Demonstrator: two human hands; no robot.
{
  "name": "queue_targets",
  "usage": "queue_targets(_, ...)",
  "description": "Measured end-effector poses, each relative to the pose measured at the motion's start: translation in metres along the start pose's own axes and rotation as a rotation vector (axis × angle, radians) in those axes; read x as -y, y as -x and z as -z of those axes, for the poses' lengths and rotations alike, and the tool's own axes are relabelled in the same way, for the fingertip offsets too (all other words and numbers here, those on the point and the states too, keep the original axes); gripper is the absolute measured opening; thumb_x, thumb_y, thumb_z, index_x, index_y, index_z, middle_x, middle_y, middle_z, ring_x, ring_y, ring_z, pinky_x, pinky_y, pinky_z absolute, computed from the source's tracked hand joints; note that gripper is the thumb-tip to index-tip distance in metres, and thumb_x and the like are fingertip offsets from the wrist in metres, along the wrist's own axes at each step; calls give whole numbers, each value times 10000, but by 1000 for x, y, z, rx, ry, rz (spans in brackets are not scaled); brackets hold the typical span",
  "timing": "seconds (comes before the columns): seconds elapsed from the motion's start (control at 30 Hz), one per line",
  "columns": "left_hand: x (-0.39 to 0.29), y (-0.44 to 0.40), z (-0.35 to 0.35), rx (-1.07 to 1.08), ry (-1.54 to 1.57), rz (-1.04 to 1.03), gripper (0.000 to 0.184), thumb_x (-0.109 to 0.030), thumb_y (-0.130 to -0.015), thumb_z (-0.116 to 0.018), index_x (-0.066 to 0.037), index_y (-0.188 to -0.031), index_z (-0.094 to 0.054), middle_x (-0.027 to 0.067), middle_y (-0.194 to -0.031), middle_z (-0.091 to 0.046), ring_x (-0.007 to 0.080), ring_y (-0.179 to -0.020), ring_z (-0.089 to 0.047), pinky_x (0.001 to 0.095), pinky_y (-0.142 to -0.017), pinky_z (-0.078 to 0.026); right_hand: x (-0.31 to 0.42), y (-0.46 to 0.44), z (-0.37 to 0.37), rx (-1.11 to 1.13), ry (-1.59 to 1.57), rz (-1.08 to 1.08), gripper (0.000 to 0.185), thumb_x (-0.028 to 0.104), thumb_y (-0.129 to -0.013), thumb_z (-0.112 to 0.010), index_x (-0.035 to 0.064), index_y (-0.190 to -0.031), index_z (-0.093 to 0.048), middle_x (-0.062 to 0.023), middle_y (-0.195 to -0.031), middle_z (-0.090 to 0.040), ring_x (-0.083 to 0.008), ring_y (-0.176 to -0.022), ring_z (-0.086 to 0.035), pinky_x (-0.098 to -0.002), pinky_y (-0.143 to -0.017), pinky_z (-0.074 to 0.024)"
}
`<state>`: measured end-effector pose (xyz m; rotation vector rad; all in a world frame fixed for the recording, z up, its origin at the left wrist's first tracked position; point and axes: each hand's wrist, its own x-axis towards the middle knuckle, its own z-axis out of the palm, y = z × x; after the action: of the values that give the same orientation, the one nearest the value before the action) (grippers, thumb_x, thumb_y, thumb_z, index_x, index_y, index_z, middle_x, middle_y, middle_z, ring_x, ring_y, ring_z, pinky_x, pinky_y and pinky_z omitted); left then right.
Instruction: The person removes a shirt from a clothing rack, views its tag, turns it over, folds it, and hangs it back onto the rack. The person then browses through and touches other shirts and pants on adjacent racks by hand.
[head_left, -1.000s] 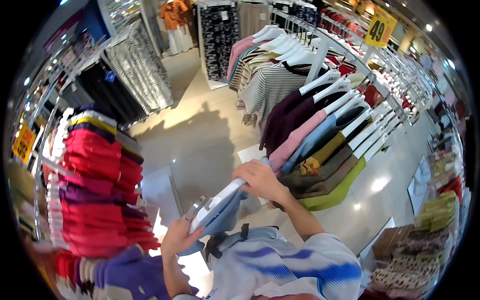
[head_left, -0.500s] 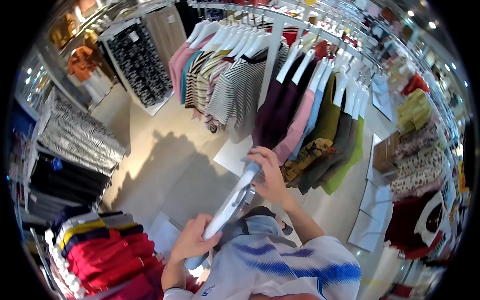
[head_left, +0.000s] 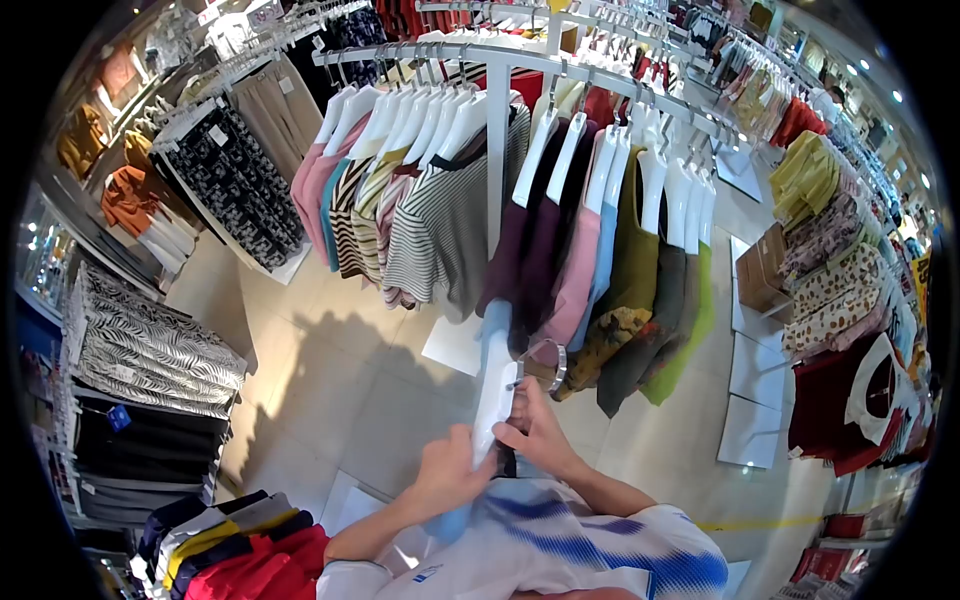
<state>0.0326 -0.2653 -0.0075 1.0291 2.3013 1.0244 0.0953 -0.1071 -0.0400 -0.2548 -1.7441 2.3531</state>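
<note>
White hanger [head_left: 493,408] bearing a light blue garment [head_left: 497,325], held in front of the wearer's shirt [head_left: 600,535], above the tiled floor [head_left: 350,385]. Left hand [head_left: 455,468]: fingers curled around the hanger's near end. Right hand [head_left: 545,435]: fingers gripping it near the base of the metal hook [head_left: 561,365], which points rightward. Beyond, a white rack [head_left: 497,150] with purple tops [head_left: 510,250], a pink top [head_left: 578,275] and an olive top [head_left: 640,255]. Hook overlaps hanging hems in view; contact, cannot tell.

Wht hanger [head_left: 492,412], lt-blu garment [head_left: 494,332], strpd top [head_left: 422,238]
</note>
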Motion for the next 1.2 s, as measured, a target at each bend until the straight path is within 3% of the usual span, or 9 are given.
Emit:
queue_targets(0.17,-7,-58,2,108,-171,-152,402,-285,-820,-670,28,-979,-474,139,-661,-587,317,-577,-605,395,-528,-463,-4,-44,34,-160,243,167,462,78,-814,-701,11,-1133,-374,-99,-968,-580,-138,-858,-608,-280,-753,-503)
queue_targets(0.27,-11,-100,49,279,-153,-315,347,-304,-790,-712,-22,-881,-532,107,-671,-579,260,-565,-589,367,-536,-463,14,-62,47,-89,-3,-18,447,38,-839,-649,12,-1154,-333,-120,-1003,-546,-136,-759,-620,-275,-649,-525)
queue_targets(0.33,3,-138,76,206,-20,-283,362,-312,-813,-702,-17,-790,-494,102,-670,-571,275,-562,-572,365,-542,-449,24,-69,51,-102,-109,-100,443,24,-850,-627,10,-1159,-309,-126,-993,-542,-145,-704,-628,-282,-607,-532)
queue_targets(0.47,4,-247,96,-335,65,-537,325,-221,-818,-718,-1,-844,-481,115,-738,-543,216,-652,-557,327,-608,-451,20,-67,44,-55,-58,-98,440,-3,-862,-584,33,-1163,-264,-138,-1015,-523,-165,-599,-627,-290,-535,-525)
queue_targets(0.57,1,-317,84,-359,2,-621,599,-415,-767,-738,87,-996,-504,211,-902,-558,335,-848,-575,400,-744,-459,25,-51,20,-135,-41,-157,438,-22,-859,-566,61,-1166,-265,-134,-1045,-504,-154,-580,-615,-277,-516,-510)
queue_targets(0.63,-9,-351,74,-195,76,-526,669,-381,-773,-752,119,-1096,-448,199,-969,-568,279,-882,-594,335,-814,-470,24,-37,7,-185,-72,-270,443,-50,-850,-552,73,-1167,-268,-125,-1050,-498,-151,-561,-597,-266,-500,-486)
queue_targets(0.73,-15,-385,56,-350,100,-651,726,-493,-739,-732,110,-1049,-469,235,-897,-580,386,-815,-591,443,-761,-471,18,-13,-29,-388,-168,-278,483,-88,-788,-527,122,-1148,-285,-97,-912,-523,-163,-519,-555,-285,-473,-457)
queue_targets(0.87,-39,-388,67,216,864,-204,601,-277,-698,-843,49,-1001,-439,120,-882,-581,146,-741,-609,282,-585,-507,9,13,-73,-576,-119,-243,487,-51,-796,-559,136,-1156,-291,-94,-834,-530,-167,-501,-544,-279,-447,-441)
queue_targets(1.2,-56,-415,42,615,1152,-233,418,-93,-784,-742,88,-1101,-537,156,-923,-641,215,-792,-659,341,-654,-555,-12,38,-93,-726,-288,7,424,-18,-854,-569,131,-1145,-299,-113,-832,-501,-166,-500,-527,-303,-443,-445)
